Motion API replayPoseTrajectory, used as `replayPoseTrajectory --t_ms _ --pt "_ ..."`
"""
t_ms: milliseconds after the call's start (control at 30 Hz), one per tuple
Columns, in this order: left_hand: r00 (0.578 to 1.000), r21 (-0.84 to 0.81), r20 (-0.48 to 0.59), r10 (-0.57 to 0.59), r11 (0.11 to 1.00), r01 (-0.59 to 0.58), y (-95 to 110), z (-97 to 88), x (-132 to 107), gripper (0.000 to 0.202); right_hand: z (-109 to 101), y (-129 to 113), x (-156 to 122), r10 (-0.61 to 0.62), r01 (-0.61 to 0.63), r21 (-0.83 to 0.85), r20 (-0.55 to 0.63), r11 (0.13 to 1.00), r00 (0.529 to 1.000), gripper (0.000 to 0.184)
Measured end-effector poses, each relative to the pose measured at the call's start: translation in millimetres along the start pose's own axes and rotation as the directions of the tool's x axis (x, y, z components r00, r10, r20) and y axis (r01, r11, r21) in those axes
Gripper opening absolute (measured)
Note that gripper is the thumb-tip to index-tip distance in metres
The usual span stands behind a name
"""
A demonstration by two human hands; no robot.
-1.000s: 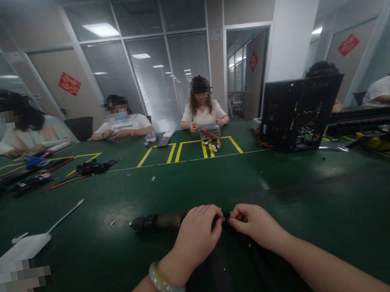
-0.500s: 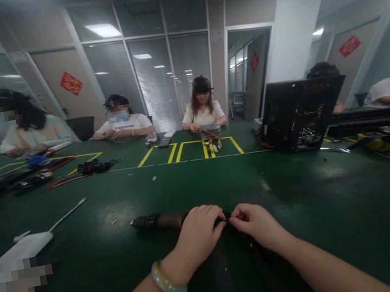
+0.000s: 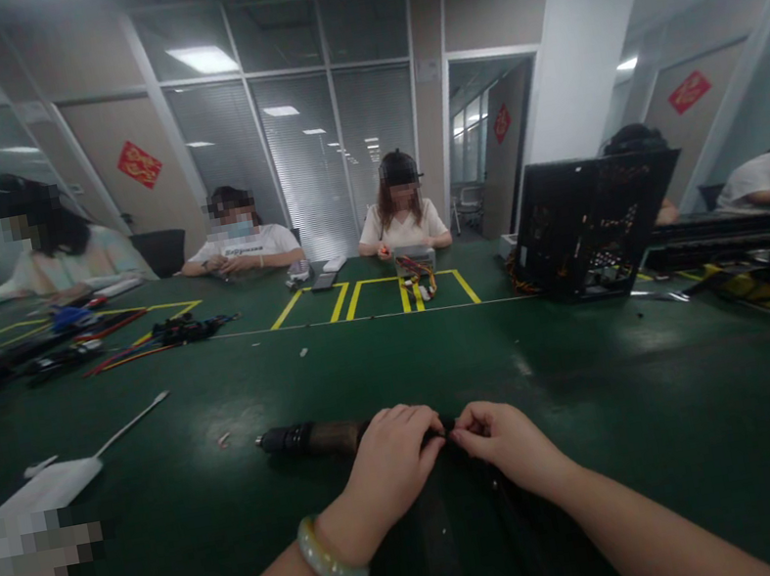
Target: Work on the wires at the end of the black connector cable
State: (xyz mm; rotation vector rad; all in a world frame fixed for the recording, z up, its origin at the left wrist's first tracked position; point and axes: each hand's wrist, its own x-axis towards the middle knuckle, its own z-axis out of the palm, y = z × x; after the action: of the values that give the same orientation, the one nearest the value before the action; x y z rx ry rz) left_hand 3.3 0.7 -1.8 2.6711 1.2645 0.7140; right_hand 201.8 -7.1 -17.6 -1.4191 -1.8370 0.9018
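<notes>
My left hand (image 3: 395,462), with a pale green bangle on the wrist, is closed over a dark sleeved cable bundle (image 3: 311,437) that lies on the green table (image 3: 600,409) and runs out to the left. My right hand (image 3: 506,442) pinches the same bundle's end right beside the left fingertips. Both sets of fingers are curled and meet near the middle. A black flat thing lies under my wrists, its shape unclear.
A white adapter with a cable (image 3: 61,476) lies at the left. A black open computer case (image 3: 586,223) stands at the right. Coloured wire bundles (image 3: 156,338) lie further left. Several people sit around the far side.
</notes>
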Motion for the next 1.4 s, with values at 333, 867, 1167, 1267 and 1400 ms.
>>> replayPoseTrajectory --t_ms 333,867,1167,1267,1400 --pt "1.000 -0.012 -0.002 0.002 1.000 -0.002 0.9 -0.5 -0.3 0.009 0.8 3.9 0.0 0.002 -0.002 0.013 0.000 1.000 1.000 0.015" --pt "0.995 0.012 -0.095 0.044 0.999 -0.043 -3.1 0.0 -1.4 0.009 0.3 3.4 -0.3 -0.024 0.024 -0.001 0.009 1.000 1.000 0.014" --pt "0.995 -0.016 -0.081 0.062 0.998 -0.064 -4.4 3.0 -2.0 0.014 -0.4 0.9 -1.0 -0.014 0.014 -0.004 0.011 1.000 1.000 0.014" --pt "0.995 -0.018 -0.088 0.051 0.998 -0.053 -4.9 3.8 -2.0 0.016 0.6 1.7 -0.6 -0.008 0.008 0.000 0.015 1.000 1.000 0.014" --pt "0.994 -0.010 -0.091 0.063 0.998 -0.064 -4.9 3.1 -1.9 0.013 1.7 2.8 0.3 -0.007 0.007 0.005 0.019 1.000 1.000 0.014"
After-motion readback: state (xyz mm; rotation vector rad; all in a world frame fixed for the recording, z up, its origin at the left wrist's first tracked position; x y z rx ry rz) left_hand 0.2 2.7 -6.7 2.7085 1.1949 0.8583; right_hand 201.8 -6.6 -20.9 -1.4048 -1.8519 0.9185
